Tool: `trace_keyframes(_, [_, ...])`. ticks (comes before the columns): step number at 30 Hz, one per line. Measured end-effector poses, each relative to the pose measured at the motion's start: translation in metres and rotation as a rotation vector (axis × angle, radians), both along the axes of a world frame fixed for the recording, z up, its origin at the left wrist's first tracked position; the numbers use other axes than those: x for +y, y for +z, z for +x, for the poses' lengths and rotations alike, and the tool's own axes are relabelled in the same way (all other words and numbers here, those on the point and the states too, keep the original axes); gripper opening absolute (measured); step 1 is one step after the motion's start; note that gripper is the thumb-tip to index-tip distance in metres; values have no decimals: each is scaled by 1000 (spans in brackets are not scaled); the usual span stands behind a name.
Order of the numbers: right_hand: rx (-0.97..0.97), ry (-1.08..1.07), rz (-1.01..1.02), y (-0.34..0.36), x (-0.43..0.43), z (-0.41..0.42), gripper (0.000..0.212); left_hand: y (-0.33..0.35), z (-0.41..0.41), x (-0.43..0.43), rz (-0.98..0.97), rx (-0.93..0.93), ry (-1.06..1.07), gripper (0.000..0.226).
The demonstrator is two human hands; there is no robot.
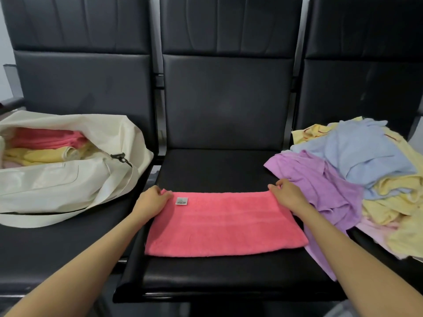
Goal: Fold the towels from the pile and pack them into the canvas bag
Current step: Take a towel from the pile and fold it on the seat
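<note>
A row of black padded seats (224, 106) is filling the whole frame. The cream canvas bag (57, 186) is lying open at the left of the frame on the left-hand seat, holding folded pink towels (45, 138) and yellow towels (39, 155).

The towel pile (366, 161) is sprawling at the right edge: blue on top, yellow beneath, and a purple towel (320, 186) spilling toward the centre.

A pink towel (226, 225) is lying flat at lower centre on the middle seat, folded into a long rectangle.

The left hand (152, 201) is pinching its upper left corner with curled fingers. The right hand (287, 194) is pinching the upper right corner the same way, just beside the purple towel.

A small white label (182, 200) is showing near the left hand.
</note>
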State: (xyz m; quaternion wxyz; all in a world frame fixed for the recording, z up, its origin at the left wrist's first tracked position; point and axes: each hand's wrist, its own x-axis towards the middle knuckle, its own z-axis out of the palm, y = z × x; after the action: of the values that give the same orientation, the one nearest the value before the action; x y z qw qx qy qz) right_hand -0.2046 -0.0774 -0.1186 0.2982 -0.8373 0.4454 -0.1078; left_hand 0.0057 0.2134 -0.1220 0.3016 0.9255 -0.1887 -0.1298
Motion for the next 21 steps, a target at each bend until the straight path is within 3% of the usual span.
trace_keyframes(2, [52, 30, -51, -2, -1, -1, 45, 3, 2, -1, 56, 15, -15, 35])
trace_keyframes(5, [192, 90, -262, -5, 4, -4, 44, 2, 5, 0, 225, 6, -51, 76])
trace_keyframes(7, [296, 142, -448, -7, 14, -3, 37, 0, 2, 2, 286, 26, -53, 91])
trace_keyframes(9, [279, 254, -542, -7, 26, -1, 35, -1, -2, 4, 353, 47, -88, 84])
trace_keyframes(12, [101, 525, -409, -2, 57, 0, 40, -3, -9, 7, 383, 25, -143, 51])
trace_keyframes(17, [364, 811, -251, -6, 109, 3, 63, 0, -10, 15, 51, -78, -19, 31])
trace_keyframes(19, [409, 833, -259, -13, 119, 8, 82, 2, -5, 21, -113, -48, 40, 37])
trace_keyframes(21, [395, 818, -264, -17, 122, 14, 98, 6, 1, 27, -255, 17, -29, 52])
